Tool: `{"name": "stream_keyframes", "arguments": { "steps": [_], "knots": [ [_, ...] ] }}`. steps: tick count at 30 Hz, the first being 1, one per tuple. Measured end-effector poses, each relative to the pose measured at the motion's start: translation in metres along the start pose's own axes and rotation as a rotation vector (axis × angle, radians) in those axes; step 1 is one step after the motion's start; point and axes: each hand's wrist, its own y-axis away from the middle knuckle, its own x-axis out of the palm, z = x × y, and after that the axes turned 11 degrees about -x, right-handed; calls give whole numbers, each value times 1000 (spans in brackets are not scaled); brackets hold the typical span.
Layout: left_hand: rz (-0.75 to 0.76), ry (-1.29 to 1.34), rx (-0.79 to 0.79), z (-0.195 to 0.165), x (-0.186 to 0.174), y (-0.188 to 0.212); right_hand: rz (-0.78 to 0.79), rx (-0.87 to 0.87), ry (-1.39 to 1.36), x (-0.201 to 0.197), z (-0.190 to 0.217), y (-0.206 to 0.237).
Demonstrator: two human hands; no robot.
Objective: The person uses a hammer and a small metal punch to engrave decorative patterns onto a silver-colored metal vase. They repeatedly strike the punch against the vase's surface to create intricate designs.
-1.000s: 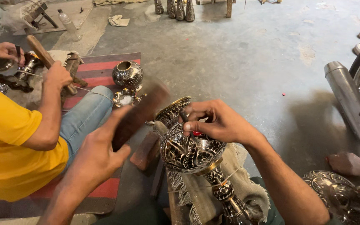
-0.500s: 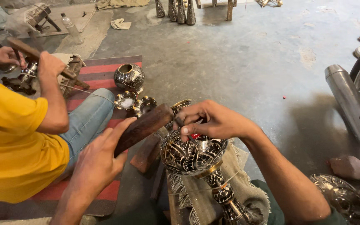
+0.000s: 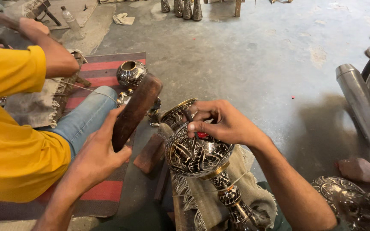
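The left hand (image 3: 97, 149) has swung its wooden mallet (image 3: 135, 109) up from lying low against the engraved metal goblet (image 3: 193, 149) to stand raised and tilted clear of the rim, while the neighbour's arm (image 3: 50, 53) has lifted higher

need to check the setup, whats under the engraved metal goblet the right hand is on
Under the engraved metal goblet lies a frayed burlap cloth, draped beneath bowl and stem. The right hand rests on its rim. What the cloth lies on is covered and cannot be seen.
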Motion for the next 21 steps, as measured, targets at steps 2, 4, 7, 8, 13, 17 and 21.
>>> {"name": "stream_keyframes", "arguments": {
  "steps": [2, 4, 7, 8, 13, 17, 21],
  "knots": [
    [-19, -54, -24, 0, 0, -4, -10, -2, 16, 1, 0, 0],
    [-59, -33, 9, 0, 1, -6, -13, -6, 25, 1, -1, 0],
    [-112, 97, 114, 0, 5, -9, -8, -8, 32, 1, -2, 1],
    [-104, 133, 126, -1, 5, -9, -6, -4, 37, 1, -2, 1],
    [-148, -265, 410, -5, -1, -10, 18, -47, -36, 0, -3, 0],
    [-103, -298, 237, -11, -1, -10, 11, -29, 28, 0, -2, 0],
    [-38, -124, -4, -13, -1, -9, -4, 15, 54, 1, 1, -2]
  ]
}}
